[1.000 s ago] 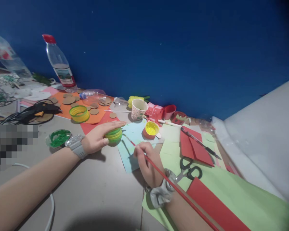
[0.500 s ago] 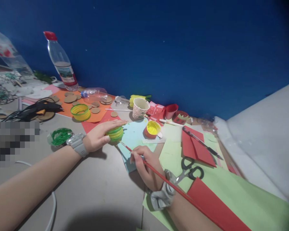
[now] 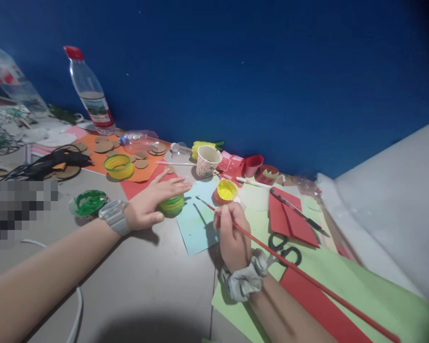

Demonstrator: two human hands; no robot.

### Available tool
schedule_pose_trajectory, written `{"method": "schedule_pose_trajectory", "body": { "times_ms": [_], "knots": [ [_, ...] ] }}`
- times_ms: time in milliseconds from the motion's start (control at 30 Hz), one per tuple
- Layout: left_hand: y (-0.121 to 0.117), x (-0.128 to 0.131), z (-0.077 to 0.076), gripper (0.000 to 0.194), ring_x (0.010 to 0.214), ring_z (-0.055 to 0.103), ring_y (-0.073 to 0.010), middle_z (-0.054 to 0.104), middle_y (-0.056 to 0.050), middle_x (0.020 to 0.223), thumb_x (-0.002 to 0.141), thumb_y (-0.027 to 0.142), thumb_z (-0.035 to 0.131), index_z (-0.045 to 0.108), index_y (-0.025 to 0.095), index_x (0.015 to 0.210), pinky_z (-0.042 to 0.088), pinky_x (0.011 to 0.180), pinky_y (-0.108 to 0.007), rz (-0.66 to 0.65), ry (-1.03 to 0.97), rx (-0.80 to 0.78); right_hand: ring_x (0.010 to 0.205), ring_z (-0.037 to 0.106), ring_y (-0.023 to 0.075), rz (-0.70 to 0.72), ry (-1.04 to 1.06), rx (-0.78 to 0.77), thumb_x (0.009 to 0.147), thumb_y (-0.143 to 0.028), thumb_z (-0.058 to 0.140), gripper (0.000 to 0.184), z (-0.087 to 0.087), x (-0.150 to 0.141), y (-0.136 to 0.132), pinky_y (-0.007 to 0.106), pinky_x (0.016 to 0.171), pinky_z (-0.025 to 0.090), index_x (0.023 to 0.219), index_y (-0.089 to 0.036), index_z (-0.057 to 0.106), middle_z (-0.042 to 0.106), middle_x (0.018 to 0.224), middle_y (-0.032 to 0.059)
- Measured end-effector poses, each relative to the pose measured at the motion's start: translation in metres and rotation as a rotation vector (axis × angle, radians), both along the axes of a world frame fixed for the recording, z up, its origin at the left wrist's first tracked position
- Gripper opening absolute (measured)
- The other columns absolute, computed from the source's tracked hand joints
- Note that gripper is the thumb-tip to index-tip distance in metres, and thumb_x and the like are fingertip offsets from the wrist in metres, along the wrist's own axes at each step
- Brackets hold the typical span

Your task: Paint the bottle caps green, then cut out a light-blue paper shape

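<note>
My left hand [image 3: 150, 202], with a grey watch at the wrist, lies over a green-and-yellow striped round piece [image 3: 173, 205]. Its fingers are spread and the thumb stands off the piece; whether the fingers touch its top I cannot tell. My right hand [image 3: 233, 233] is closed around a long red paintbrush [image 3: 289, 264], whose tip points left above a light blue sheet [image 3: 196, 238]. Just beyond that hand sits a small red tub of yellow paint [image 3: 226, 189]. A dish of green paint [image 3: 90, 204] is left of the watch.
A patterned paper cup [image 3: 208, 162] stands behind the blue sheet. Scissors [image 3: 285, 250] and a black pen [image 3: 300, 212] lie among red and green papers on the right. Further left are a yellow ring [image 3: 118, 167], cardboard discs, black cables [image 3: 53, 162] and an upright bottle [image 3: 93, 95].
The paintbrush first came to the striped piece, then drew back right and up toward the yellow paint with my right hand. My left fingers have spread and the thumb has moved off the piece.
</note>
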State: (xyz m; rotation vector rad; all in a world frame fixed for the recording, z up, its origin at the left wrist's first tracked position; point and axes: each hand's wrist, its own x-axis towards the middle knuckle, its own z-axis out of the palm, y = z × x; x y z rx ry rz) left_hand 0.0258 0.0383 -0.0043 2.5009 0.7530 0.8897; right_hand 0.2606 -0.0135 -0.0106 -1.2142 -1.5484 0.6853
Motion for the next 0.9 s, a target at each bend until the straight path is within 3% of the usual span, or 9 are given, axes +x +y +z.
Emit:
{"method": "schedule_pose_trajectory", "body": {
  "times_ms": [100,267,367,467,567,767,900],
  "knots": [
    [-0.004,0.001,0.003,0.092,0.143,0.021,-0.0395,0.043,-0.012,0.148,0.079,0.081,0.014,0.034,0.023,0.147,-0.018,0.11,-0.059,0.029,0.125,0.103,0.053,0.044,0.0122,-0.07,0.073,0.008,0.097,-0.033,0.038,0.027,0.0,-0.001,0.001,0.025,0.054,0.037,0.075,-0.021,0.048,0.045,0.059,-0.0044],
    [-0.009,-0.001,0.005,0.103,0.144,0.013,-0.041,0.032,-0.012,0.154,0.071,0.088,0.015,0.027,0.023,0.15,-0.019,0.109,-0.06,0.122,0.171,0.161,0.053,0.043,0.0116,-0.037,0.115,-0.026,0.098,-0.036,0.038,0.027,-0.005,0.001,0.003,0.025,0.052,0.036,0.077,-0.021,0.048,0.043,0.061,-0.0046],
    [-0.01,0.001,0.005,0.105,0.143,0.019,-0.0403,0.032,-0.013,0.154,0.069,0.09,0.022,0.025,0.022,0.15,-0.009,0.113,-0.059,0.069,0.184,0.174,0.053,0.043,0.0111,-0.022,0.144,-0.024,0.098,-0.037,0.039,0.028,-0.008,0.002,0.004,0.024,0.052,0.036,0.077,-0.021,0.048,0.042,0.062,-0.0049],
    [-0.008,0.004,0.004,0.098,0.138,0.033,-0.0374,0.037,-0.015,0.151,0.073,0.085,0.032,0.029,0.022,0.149,0.012,0.115,-0.054,-0.039,0.214,0.104,0.051,0.042,0.0108,-0.004,0.186,-0.019,0.099,-0.038,0.037,0.032,-0.008,0.003,0.003,0.024,0.05,0.034,0.074,-0.021,0.046,0.041,0.059,-0.0052],
    [-0.003,0.003,0.003,0.09,0.134,0.04,-0.0369,0.042,-0.018,0.147,0.08,0.079,0.033,0.034,0.019,0.147,0.025,0.112,-0.053,-0.068,0.102,0.017,0.052,0.044,0.0111,0.096,0.182,-0.031,0.1,-0.038,0.035,0.033,-0.007,0.004,-0.001,0.024,0.05,0.035,0.073,-0.021,0.047,0.043,0.059,-0.0046],
    [0.003,-0.002,-0.003,0.086,0.133,0.042,-0.0374,0.046,-0.017,0.145,0.082,0.077,0.026,0.042,0.017,0.142,0.024,0.113,-0.054,-0.033,-0.126,-0.083,0.067,0.058,0.0131,0.44,0.107,-0.095,0.098,-0.033,0.043,0.026,0.001,0.0,-0.007,0.027,0.065,0.045,0.078,-0.021,0.055,0.06,0.072,-0.0009],
    [0.003,-0.001,-0.003,0.087,0.132,0.042,-0.0377,0.048,-0.019,0.143,0.082,0.078,0.026,0.046,0.015,0.139,0.026,0.112,-0.054,-0.033,-0.138,-0.11,0.071,0.061,0.0129,0.364,0.1,-0.077,0.098,-0.03,0.044,0.023,0.002,-0.002,-0.006,0.026,0.068,0.046,0.081,-0.021,0.057,0.063,0.075,-0.0013]
  ]
}}
